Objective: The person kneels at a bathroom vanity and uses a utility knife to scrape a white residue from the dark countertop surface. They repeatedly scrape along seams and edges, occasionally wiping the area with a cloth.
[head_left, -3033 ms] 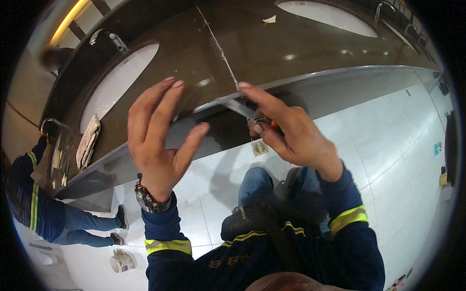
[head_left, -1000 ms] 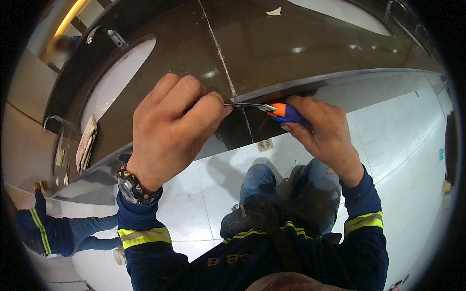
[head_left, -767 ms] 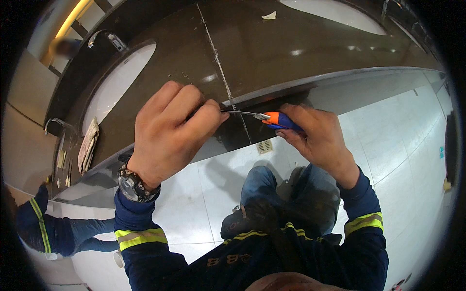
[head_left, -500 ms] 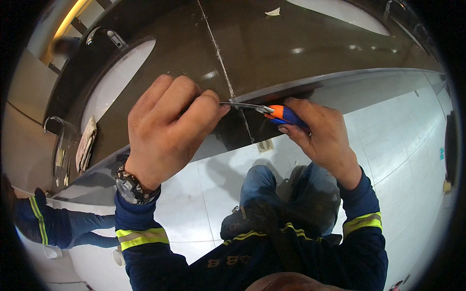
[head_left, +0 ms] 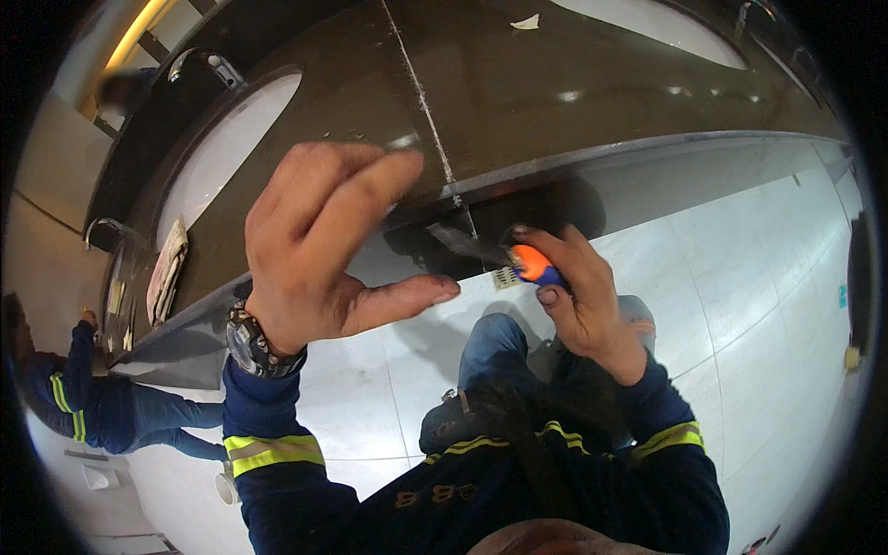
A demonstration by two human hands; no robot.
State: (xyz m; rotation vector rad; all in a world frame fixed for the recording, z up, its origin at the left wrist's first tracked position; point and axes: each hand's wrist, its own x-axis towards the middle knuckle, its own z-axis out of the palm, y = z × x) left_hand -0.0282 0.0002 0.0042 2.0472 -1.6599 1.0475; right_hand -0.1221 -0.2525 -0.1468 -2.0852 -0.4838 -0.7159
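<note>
My right hand grips the orange and blue handle of a putty knife in front of the counter edge. Its thin blade, smeared by motion, points left toward my other hand. My left hand hovers near the front of the dark countertop with nothing in it, thumb and forefinger spread wide. A black watch is on that wrist. Beyond the hands, a joint line with rough whitish residue crosses the countertop down to its front edge.
White sinks are set into the counter at left and far right, with chrome taps. A folded cloth lies by the left sink, and a pale scrap lies farther back. Another person stands at far left. A floor drain shows below.
My left fingers have come off the blade and opened. The putty knife has dropped lower and toward me in my right hand. The other person's arm has risen at the counter.
</note>
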